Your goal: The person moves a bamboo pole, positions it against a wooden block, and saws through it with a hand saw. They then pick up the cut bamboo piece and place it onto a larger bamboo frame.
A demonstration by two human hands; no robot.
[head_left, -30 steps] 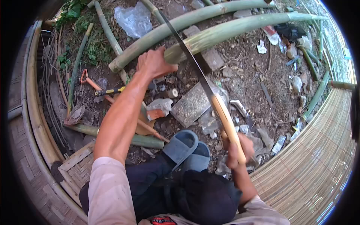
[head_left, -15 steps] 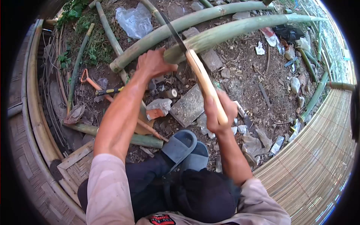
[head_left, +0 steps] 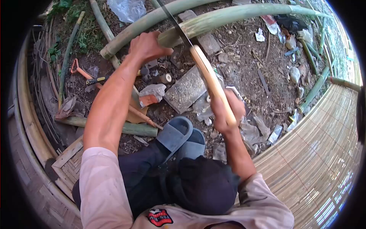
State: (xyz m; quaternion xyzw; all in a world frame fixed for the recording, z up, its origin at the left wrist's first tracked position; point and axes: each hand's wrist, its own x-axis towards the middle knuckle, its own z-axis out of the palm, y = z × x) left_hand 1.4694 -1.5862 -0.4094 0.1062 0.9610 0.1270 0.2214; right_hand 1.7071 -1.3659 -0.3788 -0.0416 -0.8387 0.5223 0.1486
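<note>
My left hand (head_left: 146, 46) grips the cut end of a thick green bamboo pole (head_left: 221, 20), its thumb underneath. Held in my right hand (head_left: 228, 108) is a saw with a long, pale wooden handle (head_left: 209, 72). Its dark narrow blade (head_left: 176, 24) lies across the pole a short way in from the end; its teeth are too small to make out. A second bamboo pole (head_left: 133, 34) lies behind the first, close to my left hand. Pale dust covers a flat concrete block (head_left: 185, 91) below.
A short bamboo offcut (head_left: 166, 78), a broken brick (head_left: 151, 94) and a tool with a yellow-black handle (head_left: 97, 80) lie on the littered soil. A slatted bamboo mat (head_left: 305, 141) spans the right. My grey sandals (head_left: 175, 133) are below.
The whole view has shifted, so most things sit higher and slightly left. The saw handle has drawn back a little towards me, while the left hand keeps its hold on the pole.
</note>
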